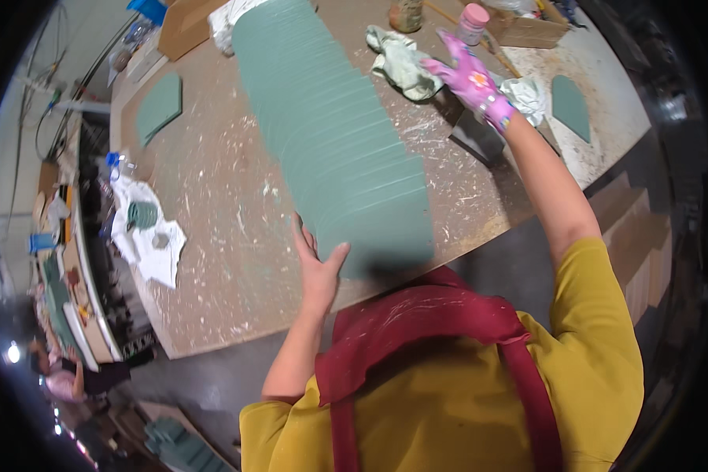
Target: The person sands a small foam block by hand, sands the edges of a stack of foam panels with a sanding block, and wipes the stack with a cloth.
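A long row of overlapping green panels (330, 118) runs from the far middle of the table to its near edge. At the row's near left corner is my bare left hand (318, 271), thumb resting at the panel's edge and fingers stretched along its side. My right hand (476, 82), in a pink-purple patterned glove, is raised over the right side with its fingers spread. Its fingertips are close to a crumpled pale cloth (405, 63); whether they touch it I cannot tell. Below the glove stands a dark block (477, 140).
Single green panels lie at the left (160, 108) and right (570, 108). A pink-lidded jar (472, 23), a brown jar (406, 14) and a cardboard box (527, 30) stand far right. A white cloth (153, 244) bears a green roll (141, 215). Another person (63, 381) is at lower left.
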Available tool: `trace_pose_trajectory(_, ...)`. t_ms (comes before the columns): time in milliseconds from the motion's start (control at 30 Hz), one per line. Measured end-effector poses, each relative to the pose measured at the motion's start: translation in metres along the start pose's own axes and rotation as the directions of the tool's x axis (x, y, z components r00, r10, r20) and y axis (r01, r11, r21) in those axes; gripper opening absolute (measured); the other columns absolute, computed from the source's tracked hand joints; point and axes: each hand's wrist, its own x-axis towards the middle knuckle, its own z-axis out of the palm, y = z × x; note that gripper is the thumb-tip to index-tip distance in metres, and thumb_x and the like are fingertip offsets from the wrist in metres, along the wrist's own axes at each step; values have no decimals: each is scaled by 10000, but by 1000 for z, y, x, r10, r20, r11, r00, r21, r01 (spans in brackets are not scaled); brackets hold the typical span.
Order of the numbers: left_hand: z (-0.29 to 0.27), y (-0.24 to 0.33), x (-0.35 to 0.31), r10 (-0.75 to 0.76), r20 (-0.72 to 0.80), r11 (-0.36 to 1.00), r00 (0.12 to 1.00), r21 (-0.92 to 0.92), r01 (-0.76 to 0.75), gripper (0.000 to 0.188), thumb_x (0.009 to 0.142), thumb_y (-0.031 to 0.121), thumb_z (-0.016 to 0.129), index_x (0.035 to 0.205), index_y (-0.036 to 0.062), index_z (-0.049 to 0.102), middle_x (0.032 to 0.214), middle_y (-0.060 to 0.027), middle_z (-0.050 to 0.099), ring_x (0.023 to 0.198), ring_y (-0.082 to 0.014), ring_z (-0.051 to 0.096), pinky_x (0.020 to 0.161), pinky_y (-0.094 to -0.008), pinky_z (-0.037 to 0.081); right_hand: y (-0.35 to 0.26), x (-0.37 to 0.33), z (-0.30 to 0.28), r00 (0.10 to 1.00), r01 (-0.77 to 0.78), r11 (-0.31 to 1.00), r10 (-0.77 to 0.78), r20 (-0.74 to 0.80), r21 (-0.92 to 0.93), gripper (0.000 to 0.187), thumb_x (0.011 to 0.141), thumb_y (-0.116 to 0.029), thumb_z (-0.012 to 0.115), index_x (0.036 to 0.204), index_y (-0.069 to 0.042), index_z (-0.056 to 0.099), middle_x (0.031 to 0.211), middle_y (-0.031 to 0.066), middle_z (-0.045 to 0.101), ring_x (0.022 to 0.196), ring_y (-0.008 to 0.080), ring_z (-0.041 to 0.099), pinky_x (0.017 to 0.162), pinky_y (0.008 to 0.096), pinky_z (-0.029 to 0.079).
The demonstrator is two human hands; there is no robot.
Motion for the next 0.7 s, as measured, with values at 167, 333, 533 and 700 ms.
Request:
trace_pose_trajectory(167, 17, -7, -12, 162, -272, 958, 949, 272, -85, 932, 802, 74, 704, 1506, 47, 94, 1499, -214, 266, 1373, -324, 296, 1116, -412, 249, -2, 35, 74, 966, 128, 922, -33, 257, -366, 673, 804, -526, 643, 1302, -91, 521, 1321, 191, 519, 1230, 347, 490, 1040, 434, 379)
trace_pose_trajectory(333, 35, -15, -39, 665, 326, 200, 672, 789, -581, 657, 714, 81, 735, 1319, 66, 480, 1335, -149, 486, 1258, -320, 449, 1040, -421, 357, -14, 41, 24, 960, 279, 960, -279, 8, 3, 499, 810, -277, 676, 1234, -41, 559, 1176, 165, 600, 1035, 335, 604, 908, 404, 490)
trace_pose_trajectory(533, 60, -13, -8, 447, 757, -125, 476, 580, -805, 400, 812, 154, 577, 1211, 137, 606, 1283, -35, 560, 1183, -222, 523, 1020, -390, 384, -175, -58, -8, 432, 894, 425, -901, -28, 142, 573, 817, -168, 617, 1363, -96, 462, 1329, 153, 533, 1116, 337, 592, 908, 415, 501)
trace_pose_trajectory(700, 66, -25, -4, 113, 566, 805, 816, 429, -409, 456, 864, 183, 502, 1311, 107, 553, 1343, -104, 528, 1260, -223, 482, 1063, -399, 344, -190, -133, 54, 260, 915, 350, -892, 370, 201, 403, 832, -221, 583, 1233, -254, 589, 1226, 31, 616, 1049, 254, 611, 945, 421, 456)
